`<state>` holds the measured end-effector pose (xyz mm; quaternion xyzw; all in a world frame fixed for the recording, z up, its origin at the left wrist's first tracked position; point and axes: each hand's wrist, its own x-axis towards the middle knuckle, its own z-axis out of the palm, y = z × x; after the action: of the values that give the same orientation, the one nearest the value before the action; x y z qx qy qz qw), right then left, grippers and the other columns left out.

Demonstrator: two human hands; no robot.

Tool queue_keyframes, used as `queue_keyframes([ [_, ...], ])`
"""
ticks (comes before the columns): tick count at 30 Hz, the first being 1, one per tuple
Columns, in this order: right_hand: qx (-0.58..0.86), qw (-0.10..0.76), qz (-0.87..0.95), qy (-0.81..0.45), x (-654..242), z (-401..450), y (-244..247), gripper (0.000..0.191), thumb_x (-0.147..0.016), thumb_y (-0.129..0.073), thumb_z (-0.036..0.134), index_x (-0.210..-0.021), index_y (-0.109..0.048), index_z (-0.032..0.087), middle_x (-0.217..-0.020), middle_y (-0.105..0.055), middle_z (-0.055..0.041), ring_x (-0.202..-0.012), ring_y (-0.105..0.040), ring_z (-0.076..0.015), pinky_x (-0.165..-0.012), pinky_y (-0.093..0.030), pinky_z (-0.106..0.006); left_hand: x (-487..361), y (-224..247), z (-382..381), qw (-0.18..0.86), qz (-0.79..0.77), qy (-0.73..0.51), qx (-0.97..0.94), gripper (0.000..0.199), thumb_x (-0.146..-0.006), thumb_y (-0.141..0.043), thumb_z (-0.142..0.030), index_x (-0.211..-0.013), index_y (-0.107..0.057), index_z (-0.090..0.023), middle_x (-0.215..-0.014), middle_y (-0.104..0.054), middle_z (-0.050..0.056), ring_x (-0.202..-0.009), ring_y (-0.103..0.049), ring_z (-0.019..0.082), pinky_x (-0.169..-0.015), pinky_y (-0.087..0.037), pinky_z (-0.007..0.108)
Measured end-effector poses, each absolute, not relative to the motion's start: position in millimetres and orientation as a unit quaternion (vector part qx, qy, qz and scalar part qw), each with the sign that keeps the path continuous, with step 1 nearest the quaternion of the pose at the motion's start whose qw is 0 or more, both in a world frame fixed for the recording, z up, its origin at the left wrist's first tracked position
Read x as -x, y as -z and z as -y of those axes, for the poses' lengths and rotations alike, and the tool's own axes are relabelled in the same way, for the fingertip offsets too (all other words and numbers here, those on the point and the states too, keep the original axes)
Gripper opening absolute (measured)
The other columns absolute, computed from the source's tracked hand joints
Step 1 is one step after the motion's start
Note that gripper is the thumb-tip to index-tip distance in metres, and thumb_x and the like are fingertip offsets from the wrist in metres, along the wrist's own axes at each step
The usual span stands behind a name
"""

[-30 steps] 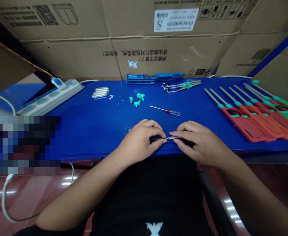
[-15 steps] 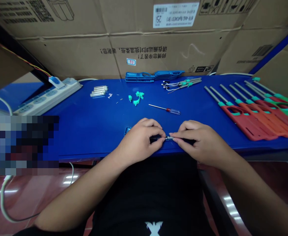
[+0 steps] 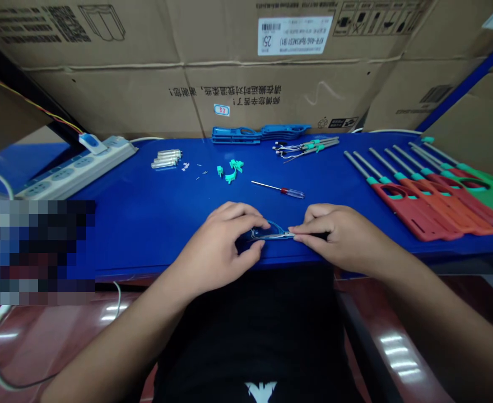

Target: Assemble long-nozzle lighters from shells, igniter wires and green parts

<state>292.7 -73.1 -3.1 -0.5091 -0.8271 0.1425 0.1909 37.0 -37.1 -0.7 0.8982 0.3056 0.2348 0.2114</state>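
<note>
We are bent over a long, bright blue tabletop [image 3: 116, 224], with our left hand [image 3: 215, 243] and right hand [image 3: 339, 232] close together near its front edge. Between them lies a slender silver metal tube [image 3: 286, 235] joined to a thin loop of fine wire [image 3: 267, 230], low over the blue surface. Our right thumb and forefinger pinch the tube's end, with the other fingers curled in beside them. Our left fingers [image 3: 246, 215] curve together over the wire loop, but we cannot tell whether they grip it or only rest on it. Ahead of our hands lies a slim screwdriver with a red-and-clear handle [image 3: 286, 190]. Further left sit small teal plastic clips [image 3: 229, 173] and a row of clear glass tubes [image 3: 165, 159]. Blue plastic lighter shells [image 3: 259, 133] and teal-and-silver wired lighter parts [image 3: 307, 146] lie along the back. To the right, long red-orange utility lighters [image 3: 414, 215] lie side by side, and a white power strip [image 3: 74, 173] sits at the far left.
</note>
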Motion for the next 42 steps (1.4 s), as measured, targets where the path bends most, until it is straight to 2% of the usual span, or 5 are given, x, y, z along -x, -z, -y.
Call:
queue_keyframes([
  [8, 0.486, 0.244, 0.821, -0.173, -298.8, 72.3, 15.9, 0.022, -0.094, -0.062, 0.028, -0.107, -0.08, 0.028, -0.081, -0.064, -0.0028, -0.073, -0.06, -0.0145, -0.066, -0.048, -0.03, -24.0, 4.4, 35.5, 0.172, -0.295, -0.234, -0.91, 0.017, -0.095, -0.059, -0.022, -0.1, -0.075, -0.022, -0.106, -0.069, 0.006, -0.1, -0.06, 0.02, -0.09, -0.049, 0.037],
  [17, 0.477, 0.242, 0.827, -0.172, -298.1, 72.4, 14.4, 0.022, -0.094, -0.062, 0.027, -0.109, -0.079, 0.027, -0.081, -0.063, -0.0032, -0.073, -0.059, -0.0146, -0.066, -0.049, -0.03, -34.8, 7.5, 64.5, 0.175, -0.275, -0.166, -0.931, 0.023, -0.1, -0.05, -0.024, -0.103, -0.072, -0.019, -0.091, -0.067, 0.005, -0.085, -0.056, 0.019, -0.079, -0.048, 0.037],
  [32, 0.478, 0.253, 0.827, -0.152, -295.7, 73.7, 16.6, 0.022, -0.094, -0.062, 0.025, -0.108, -0.079, 0.025, -0.085, -0.063, -0.0038, -0.077, -0.06, -0.0155, -0.07, -0.051, -0.031, -27.7, 9.2, 42.0, 0.233, -0.329, -0.222, -0.888, 0.017, -0.093, -0.064, -0.027, -0.105, -0.074, -0.021, -0.097, -0.068, 0.004, -0.092, -0.06, 0.018, -0.084, -0.048, 0.034],
  [37, 0.476, 0.247, 0.83, -0.155, -296.0, 73.6, 16.0, 0.022, -0.094, -0.062, 0.023, -0.108, -0.079, 0.023, -0.085, -0.062, -0.004, -0.078, -0.06, -0.0161, -0.071, -0.051, -0.032, -33.5, 8.9, 40.2, 0.219, -0.337, -0.204, -0.893, 0.025, -0.087, -0.071, -0.042, -0.102, -0.074, -0.021, -0.095, -0.068, 0.004, -0.088, -0.059, 0.019, -0.082, -0.049, 0.036],
  [42, 0.473, 0.258, 0.828, -0.155, -296.3, 74.8, 16.4, 0.021, -0.094, -0.062, 0.023, -0.106, -0.079, 0.021, -0.084, -0.062, -0.0041, -0.078, -0.06, -0.0159, -0.071, -0.05, -0.032, -42.3, 13.6, 50.3, 0.156, -0.302, -0.261, -0.904, 0.019, -0.097, -0.057, -0.026, -0.096, -0.073, -0.017, -0.089, -0.068, 0.005, -0.084, -0.057, 0.018, -0.08, -0.048, 0.035],
])
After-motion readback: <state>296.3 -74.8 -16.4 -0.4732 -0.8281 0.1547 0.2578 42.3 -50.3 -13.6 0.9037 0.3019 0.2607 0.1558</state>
